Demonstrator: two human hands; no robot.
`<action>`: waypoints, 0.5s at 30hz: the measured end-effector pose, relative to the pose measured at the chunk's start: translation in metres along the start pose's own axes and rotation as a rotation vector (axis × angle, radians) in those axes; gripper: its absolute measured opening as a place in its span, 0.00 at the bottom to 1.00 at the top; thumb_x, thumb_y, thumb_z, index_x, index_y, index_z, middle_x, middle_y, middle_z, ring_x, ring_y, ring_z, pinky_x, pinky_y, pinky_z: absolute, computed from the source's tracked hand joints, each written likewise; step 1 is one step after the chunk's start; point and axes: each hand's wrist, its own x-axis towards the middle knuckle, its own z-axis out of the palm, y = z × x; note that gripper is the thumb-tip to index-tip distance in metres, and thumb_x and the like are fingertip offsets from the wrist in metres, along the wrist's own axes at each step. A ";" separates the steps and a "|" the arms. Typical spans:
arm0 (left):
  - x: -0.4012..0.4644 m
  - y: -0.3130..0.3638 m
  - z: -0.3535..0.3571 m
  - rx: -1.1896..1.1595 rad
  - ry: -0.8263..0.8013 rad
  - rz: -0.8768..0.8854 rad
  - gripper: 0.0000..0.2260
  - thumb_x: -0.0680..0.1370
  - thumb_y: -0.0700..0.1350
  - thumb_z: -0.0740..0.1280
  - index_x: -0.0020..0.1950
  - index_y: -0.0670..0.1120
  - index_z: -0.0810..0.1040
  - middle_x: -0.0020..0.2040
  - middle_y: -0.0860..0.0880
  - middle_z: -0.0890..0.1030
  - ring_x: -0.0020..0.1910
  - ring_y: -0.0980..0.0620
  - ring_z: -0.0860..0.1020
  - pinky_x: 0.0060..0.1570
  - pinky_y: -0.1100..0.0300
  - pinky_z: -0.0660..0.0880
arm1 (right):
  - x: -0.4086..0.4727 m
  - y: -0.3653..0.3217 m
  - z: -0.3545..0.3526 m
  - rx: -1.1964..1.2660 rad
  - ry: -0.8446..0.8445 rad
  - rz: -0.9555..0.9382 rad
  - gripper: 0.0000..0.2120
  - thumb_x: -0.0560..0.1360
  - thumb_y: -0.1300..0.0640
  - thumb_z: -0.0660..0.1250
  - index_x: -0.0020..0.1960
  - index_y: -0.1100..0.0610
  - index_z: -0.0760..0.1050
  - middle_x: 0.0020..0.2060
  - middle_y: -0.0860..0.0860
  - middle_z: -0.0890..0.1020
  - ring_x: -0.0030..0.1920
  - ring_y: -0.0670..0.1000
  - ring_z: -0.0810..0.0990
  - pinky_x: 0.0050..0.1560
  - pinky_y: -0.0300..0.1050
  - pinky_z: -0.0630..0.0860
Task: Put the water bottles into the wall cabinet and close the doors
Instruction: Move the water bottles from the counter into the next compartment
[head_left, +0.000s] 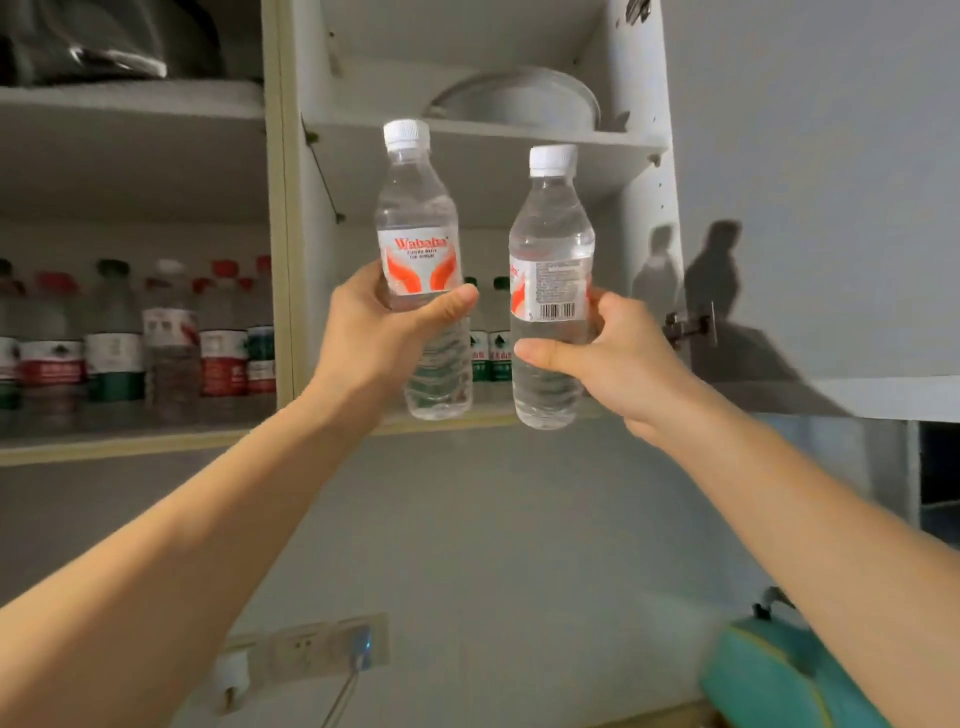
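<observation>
Far to the left of both hands, a row of stored bottles (156, 338) with red, green and white caps stands on the lower shelf (130, 441) of the open wall cabinet (280, 208). Nearer, the left hand (374, 332) is closed around the lower half of the left bottle (415, 249), thumb across the front just under its red and white label; the bottle stands almost upright, white cap tipped slightly leftward, raised in front of the cabinet's right compartment. Between the two hands, further back, two green-labelled bottles (491, 348) stand on the compartment's shelf. Just beside, the right hand (608, 358) grips the right bottle (550, 291) around its middle, thumb in front below the barcode, the bottle upright and a little lower than the other. The two bottles are close but apart. Above both hands a pale basin (519, 98) lies on the upper shelf. To the right of the right hand hangs the open door (831, 182), its hinge (691, 327) near the knuckles.
</observation>
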 end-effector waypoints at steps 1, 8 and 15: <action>0.010 -0.003 0.003 0.045 0.016 -0.019 0.18 0.69 0.53 0.81 0.55 0.51 0.82 0.46 0.56 0.87 0.44 0.59 0.85 0.38 0.67 0.79 | 0.013 0.004 -0.001 -0.013 -0.002 0.021 0.22 0.67 0.54 0.82 0.58 0.44 0.80 0.50 0.39 0.87 0.52 0.41 0.85 0.57 0.46 0.79; 0.053 -0.056 0.017 0.358 0.123 -0.187 0.20 0.72 0.56 0.76 0.58 0.52 0.76 0.49 0.55 0.82 0.45 0.56 0.81 0.45 0.57 0.76 | 0.073 0.051 0.001 -0.103 -0.014 0.174 0.31 0.69 0.53 0.82 0.69 0.51 0.75 0.57 0.46 0.84 0.58 0.49 0.82 0.65 0.53 0.77; 0.073 -0.104 0.024 0.359 0.123 -0.257 0.21 0.76 0.58 0.72 0.64 0.50 0.74 0.55 0.53 0.83 0.49 0.52 0.82 0.45 0.58 0.76 | 0.114 0.091 0.015 -0.163 -0.034 0.228 0.31 0.72 0.46 0.78 0.71 0.52 0.74 0.60 0.49 0.83 0.57 0.52 0.82 0.63 0.55 0.78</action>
